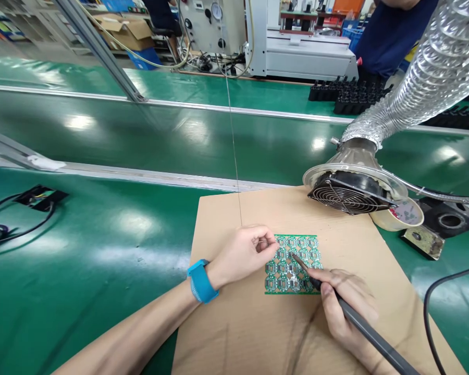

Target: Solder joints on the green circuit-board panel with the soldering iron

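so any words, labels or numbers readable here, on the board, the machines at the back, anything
None can be read.
Green circuit board panel: any print is too small to read.
Grey control box with round gauge: dial markings blurred.
Brown cardboard boxes: no legible print.
Blue wristband: plain.
Roll of tape: red marks, not legible.

Both forearms are seen bare, with no sleeves reaching into view. A bright blue band [201, 282], smooth and fairly wide, is worn snugly around the wrist of the left hand [244, 251]. The right hand [344, 302] is left uncovered.
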Tool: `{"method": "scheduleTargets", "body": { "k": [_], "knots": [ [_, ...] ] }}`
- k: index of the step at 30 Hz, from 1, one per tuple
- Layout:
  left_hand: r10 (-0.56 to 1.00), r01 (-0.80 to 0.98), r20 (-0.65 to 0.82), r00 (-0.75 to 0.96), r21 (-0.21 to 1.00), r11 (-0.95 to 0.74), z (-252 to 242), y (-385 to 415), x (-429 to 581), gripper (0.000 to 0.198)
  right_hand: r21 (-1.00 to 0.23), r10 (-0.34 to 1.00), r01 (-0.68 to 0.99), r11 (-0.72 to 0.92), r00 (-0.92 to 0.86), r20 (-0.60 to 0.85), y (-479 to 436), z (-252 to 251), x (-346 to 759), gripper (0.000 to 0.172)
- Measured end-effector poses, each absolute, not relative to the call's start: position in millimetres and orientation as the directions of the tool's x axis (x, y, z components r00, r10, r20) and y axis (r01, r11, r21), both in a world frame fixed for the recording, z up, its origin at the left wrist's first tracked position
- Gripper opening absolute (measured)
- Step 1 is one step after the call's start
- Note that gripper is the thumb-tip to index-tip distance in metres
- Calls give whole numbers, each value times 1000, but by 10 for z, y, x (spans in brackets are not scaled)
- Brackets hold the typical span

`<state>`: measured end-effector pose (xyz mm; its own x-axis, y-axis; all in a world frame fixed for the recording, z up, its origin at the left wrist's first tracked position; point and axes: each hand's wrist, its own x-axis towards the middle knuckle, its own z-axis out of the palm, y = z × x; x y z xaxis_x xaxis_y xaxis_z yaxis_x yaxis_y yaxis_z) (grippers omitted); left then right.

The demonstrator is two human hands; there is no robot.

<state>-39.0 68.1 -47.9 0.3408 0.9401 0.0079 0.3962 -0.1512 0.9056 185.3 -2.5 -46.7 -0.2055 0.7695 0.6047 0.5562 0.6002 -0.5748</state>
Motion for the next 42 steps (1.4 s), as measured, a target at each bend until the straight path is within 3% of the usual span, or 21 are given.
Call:
{"method": "scheduleTargets", "body": {
  "k": [9,42],
  "knots": [
    [925,505,151,349,801,-321,-475,638,-353,13,-486,710,592,643,-222,668,17,-488,1812,21],
    [822,533,281,496,649,-543,-560,617,-350,13,-523,711,534,664,-234,663,11,-503,1802,21]
  ]
}}
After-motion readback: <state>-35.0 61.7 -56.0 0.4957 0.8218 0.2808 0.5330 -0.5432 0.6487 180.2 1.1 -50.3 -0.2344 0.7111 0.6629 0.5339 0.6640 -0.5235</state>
